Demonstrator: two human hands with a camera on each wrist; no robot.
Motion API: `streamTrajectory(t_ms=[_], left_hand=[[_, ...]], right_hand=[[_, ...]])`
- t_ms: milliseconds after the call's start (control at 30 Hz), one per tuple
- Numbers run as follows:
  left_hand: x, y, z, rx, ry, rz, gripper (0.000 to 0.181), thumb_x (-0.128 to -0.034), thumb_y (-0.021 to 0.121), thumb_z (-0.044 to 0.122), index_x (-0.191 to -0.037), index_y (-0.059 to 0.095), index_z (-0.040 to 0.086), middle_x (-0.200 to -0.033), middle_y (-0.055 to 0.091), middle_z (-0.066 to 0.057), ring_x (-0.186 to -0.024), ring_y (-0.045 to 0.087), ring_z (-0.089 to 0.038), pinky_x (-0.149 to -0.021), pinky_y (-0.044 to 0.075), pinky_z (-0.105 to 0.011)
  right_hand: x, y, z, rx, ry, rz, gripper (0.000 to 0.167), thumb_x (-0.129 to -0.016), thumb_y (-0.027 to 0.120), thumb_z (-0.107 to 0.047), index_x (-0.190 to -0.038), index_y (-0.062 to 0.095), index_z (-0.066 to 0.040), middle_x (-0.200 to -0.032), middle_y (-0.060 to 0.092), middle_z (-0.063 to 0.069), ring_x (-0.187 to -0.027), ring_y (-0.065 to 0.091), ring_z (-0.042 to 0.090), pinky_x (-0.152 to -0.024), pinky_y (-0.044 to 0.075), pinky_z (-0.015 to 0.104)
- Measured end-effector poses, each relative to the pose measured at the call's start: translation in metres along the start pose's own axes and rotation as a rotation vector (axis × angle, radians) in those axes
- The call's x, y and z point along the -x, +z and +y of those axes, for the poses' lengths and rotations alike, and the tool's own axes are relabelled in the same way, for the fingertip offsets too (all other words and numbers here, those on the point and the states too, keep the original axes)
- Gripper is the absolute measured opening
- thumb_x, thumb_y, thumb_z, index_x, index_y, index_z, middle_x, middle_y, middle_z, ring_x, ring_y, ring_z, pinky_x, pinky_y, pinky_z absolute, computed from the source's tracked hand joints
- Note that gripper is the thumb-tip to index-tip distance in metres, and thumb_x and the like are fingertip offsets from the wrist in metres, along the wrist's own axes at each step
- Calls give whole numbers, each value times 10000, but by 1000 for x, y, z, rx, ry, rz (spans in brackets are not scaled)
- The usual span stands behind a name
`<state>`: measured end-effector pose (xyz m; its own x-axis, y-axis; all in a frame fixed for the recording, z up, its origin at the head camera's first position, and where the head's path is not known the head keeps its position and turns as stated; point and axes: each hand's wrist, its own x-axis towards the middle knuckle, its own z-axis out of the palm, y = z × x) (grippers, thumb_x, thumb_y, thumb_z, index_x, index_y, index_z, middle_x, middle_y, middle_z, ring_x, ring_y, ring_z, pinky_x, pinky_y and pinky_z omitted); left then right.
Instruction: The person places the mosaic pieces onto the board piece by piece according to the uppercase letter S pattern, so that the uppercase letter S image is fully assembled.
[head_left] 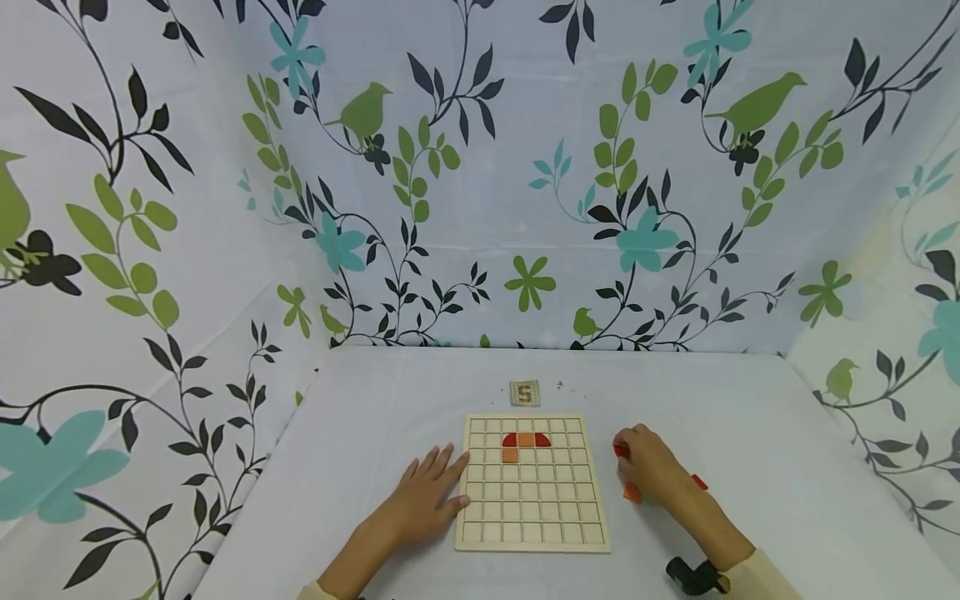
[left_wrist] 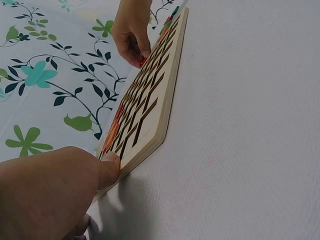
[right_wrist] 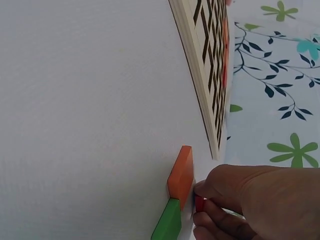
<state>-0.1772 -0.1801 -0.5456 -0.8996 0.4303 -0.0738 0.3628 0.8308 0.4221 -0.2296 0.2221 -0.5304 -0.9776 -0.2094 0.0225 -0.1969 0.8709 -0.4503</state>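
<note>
A wooden grid board (head_left: pixel 532 500) lies flat on the white table. In its upper rows sit two red rounded pieces (head_left: pixel 542 440) and two orange square tiles (head_left: pixel 510 455). My left hand (head_left: pixel 427 500) rests on the table with fingers spread, its thumb and a fingertip touching the board's left edge; in the left wrist view the thumb (left_wrist: pixel 111 167) lies on the board's rim. To the right of the board, my right hand (head_left: pixel 651 462) pinches a small red piece (right_wrist: pixel 199 203) between thumb and fingers, close to the table. Part of that piece is hidden by the fingers.
Beside the right hand lie an orange tile (right_wrist: pixel 181 172), a green tile (right_wrist: pixel 168 220) and a red piece (head_left: pixel 700 482). A small card marked like a 5 or S (head_left: pixel 524 393) lies behind the board. A black object (head_left: pixel 693 575) is at the right wrist. Patterned cloth (head_left: pixel 480 208) hangs behind.
</note>
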Motion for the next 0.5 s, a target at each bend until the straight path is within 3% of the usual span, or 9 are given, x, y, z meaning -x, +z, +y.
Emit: streamTrajectory(t_ms=[300, 500], left_hand=[[0, 0, -1, -2, 7, 9, 700, -1091, 502, 527, -1668, 336, 168, -1740, 226, -190, -1606, 188, -454, -1247, 169, -717], [-1, 0, -2, -4, 2, 8, 697, -1091, 502, 523, -1667, 339, 167, -1738, 225, -194, -1604, 188, -461, -1245, 167, -722]], right_hand=[[-18, 8, -5, -31, -23, 34, 235, -912, 733, -14, -1135, 702, 52, -999, 624, 111, -891, 562, 219, -857, 568, 419], [-23, 12, -28, -88, -46, 85, 229, -929, 713, -16, -1147, 690, 50, -1051, 633, 133, -959, 575, 259, -889, 552, 455]])
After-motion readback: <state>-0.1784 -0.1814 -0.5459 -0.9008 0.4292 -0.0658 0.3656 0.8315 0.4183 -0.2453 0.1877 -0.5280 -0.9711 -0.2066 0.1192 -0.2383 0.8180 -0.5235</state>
